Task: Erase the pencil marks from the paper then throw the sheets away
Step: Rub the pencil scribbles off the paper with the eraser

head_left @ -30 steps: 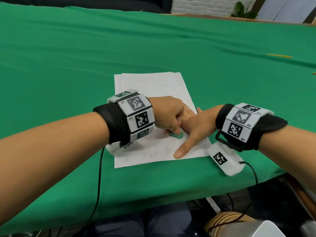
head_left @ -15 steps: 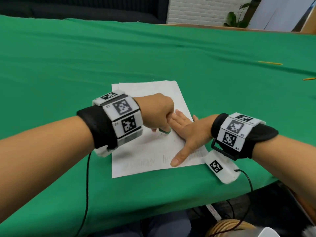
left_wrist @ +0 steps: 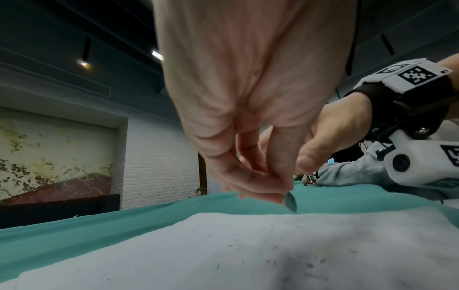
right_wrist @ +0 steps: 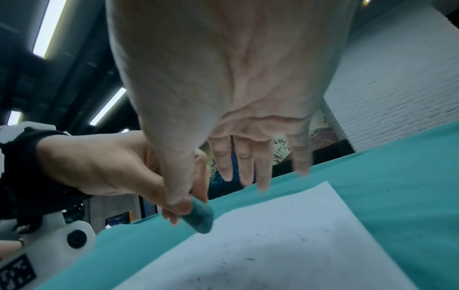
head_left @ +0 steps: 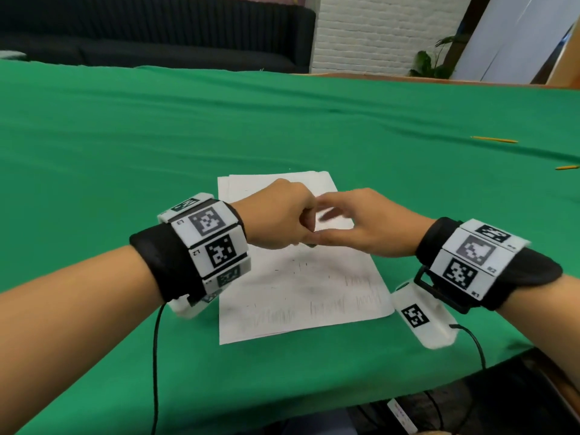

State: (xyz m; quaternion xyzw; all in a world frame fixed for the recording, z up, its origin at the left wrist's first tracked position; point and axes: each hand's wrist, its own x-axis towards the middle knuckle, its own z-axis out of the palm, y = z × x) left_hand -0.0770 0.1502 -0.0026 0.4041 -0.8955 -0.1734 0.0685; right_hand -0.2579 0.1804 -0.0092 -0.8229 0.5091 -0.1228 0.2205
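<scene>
White sheets of paper (head_left: 298, 296) lie stacked on the green table (head_left: 110, 136), with pencil scribbles (head_left: 326, 306) along the near edge and eraser crumbs (right_wrist: 250, 259) on top. My left hand (head_left: 306, 237) hovers over the sheets' middle and pinches a small teal eraser (right_wrist: 201, 216), seen as a dark tip (left_wrist: 290, 202) in the left wrist view. My right hand (head_left: 332, 233) is raised beside it, fingers (right_wrist: 244, 166) straight and spread above the paper, thumb touching the eraser. Most of the eraser is hidden in the head view.
Two yellow pencils (head_left: 494, 139) (head_left: 566, 167) lie far right on the cloth. The table's near edge (head_left: 345, 400) runs just below the sheets. A dark sofa (head_left: 157, 36) and a plant (head_left: 430, 61) stand beyond the far edge.
My right hand has lifted off the sheet it was pressing flat and now meets the left hand. The left hand has raised the eraser off the paper and moved farther up the sheet.
</scene>
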